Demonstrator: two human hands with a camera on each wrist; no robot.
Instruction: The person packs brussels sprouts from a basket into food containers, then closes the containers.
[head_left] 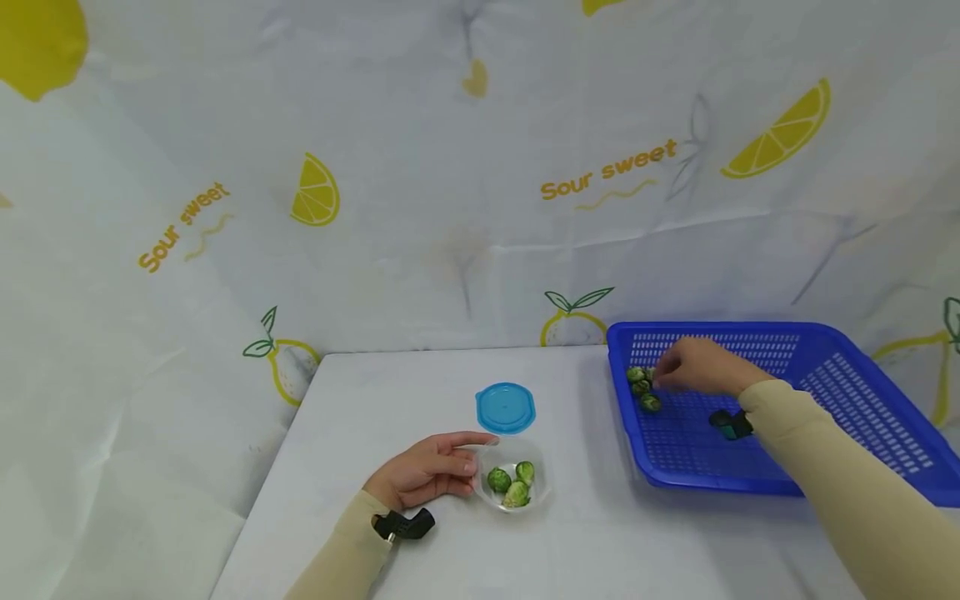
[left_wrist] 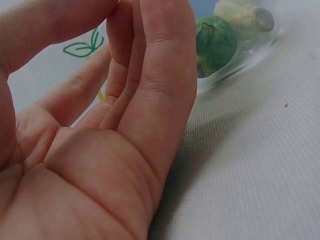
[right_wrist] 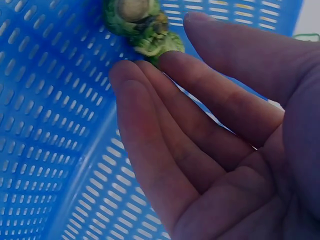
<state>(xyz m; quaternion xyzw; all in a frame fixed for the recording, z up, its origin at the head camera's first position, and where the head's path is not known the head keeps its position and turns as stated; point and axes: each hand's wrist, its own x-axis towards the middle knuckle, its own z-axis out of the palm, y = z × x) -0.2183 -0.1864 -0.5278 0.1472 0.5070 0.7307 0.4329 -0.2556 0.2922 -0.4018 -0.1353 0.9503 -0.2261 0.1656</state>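
A small clear bowl (head_left: 514,498) on the white table holds three Brussels sprouts (head_left: 498,480). My left hand (head_left: 480,454) rests on the table with straight fingers against the bowl's left side; the left wrist view shows the hand (left_wrist: 150,15) beside the bowl's sprouts (left_wrist: 215,45). In the blue basket (head_left: 855,392) at the right, a few sprouts (head_left: 638,376) lie near the left wall. My right hand (head_left: 662,377) reaches to them, and in the right wrist view the hand (right_wrist: 175,55) is spread with its fingertips at the sprouts (right_wrist: 135,12), holding nothing.
A round blue lid (head_left: 505,407) lies flat on the table just behind the bowl. A lemon-print cloth covers the backdrop behind and to the left. The table's left edge (head_left: 270,458) runs diagonally beside my left arm.
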